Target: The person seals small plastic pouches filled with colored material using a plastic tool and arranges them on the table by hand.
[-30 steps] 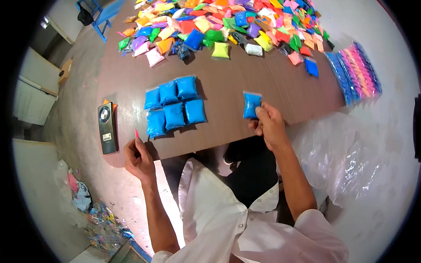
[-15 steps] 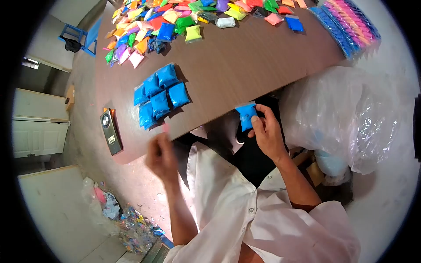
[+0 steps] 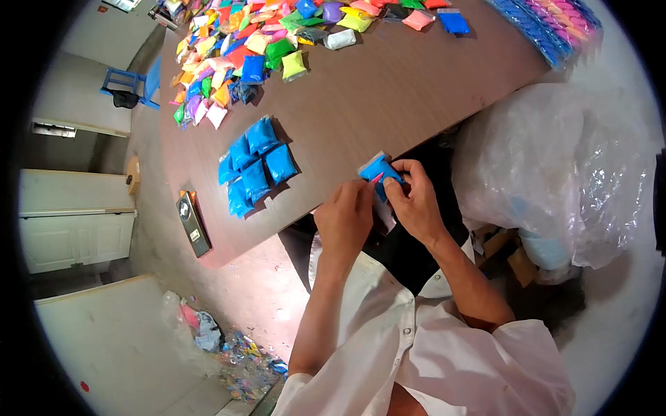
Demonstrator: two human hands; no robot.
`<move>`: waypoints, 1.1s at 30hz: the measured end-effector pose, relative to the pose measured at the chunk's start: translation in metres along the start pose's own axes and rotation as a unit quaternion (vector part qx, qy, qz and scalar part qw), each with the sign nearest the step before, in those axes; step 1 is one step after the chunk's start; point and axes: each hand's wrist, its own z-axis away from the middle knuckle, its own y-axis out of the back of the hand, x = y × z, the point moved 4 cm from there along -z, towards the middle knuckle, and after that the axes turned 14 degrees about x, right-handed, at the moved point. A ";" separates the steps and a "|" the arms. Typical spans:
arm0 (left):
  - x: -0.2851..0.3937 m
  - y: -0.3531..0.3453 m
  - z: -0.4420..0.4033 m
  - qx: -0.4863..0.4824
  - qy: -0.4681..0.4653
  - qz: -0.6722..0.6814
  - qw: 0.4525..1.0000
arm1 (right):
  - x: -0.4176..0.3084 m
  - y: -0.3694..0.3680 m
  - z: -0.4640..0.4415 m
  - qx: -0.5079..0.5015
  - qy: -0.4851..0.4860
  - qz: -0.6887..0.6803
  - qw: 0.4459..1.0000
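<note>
My right hand is closed on a small clear packet of blue, clay-like filling, thumb on its face, just past the table's near edge. My left hand has come up against it, fingers pinched together. From those fingertips a small pink strip sticks out and touches the packet; its exact kind is too small to make out. On the table, left of my hands, several matching blue packets lie in two close rows.
A pile of multicoloured packets covers the table's far side. Bagged rows of blue and pink packets lie at the far right corner. A phone rests near the left edge. A large clear plastic bag bulges at the right.
My left hand has moved right and up from the table's edge, bringing the pink strip to the blue packet. My right hand still holds the packet, now tilted. The view has shifted slightly.
</note>
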 end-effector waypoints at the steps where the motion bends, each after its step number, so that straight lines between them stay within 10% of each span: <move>1: -0.003 -0.002 -0.003 -0.012 -0.001 -0.026 1.000 | 0.002 0.001 -0.001 -0.001 -0.005 0.018 1.000; 13: -0.014 -0.003 -0.036 -0.054 0.125 -0.016 0.991 | 0.002 0.001 -0.002 -0.003 -0.073 -0.021 0.997; 33: -0.019 -0.037 -0.063 -0.078 0.080 -0.015 0.994 | 0.000 0.000 -0.005 0.043 -0.043 -0.016 0.998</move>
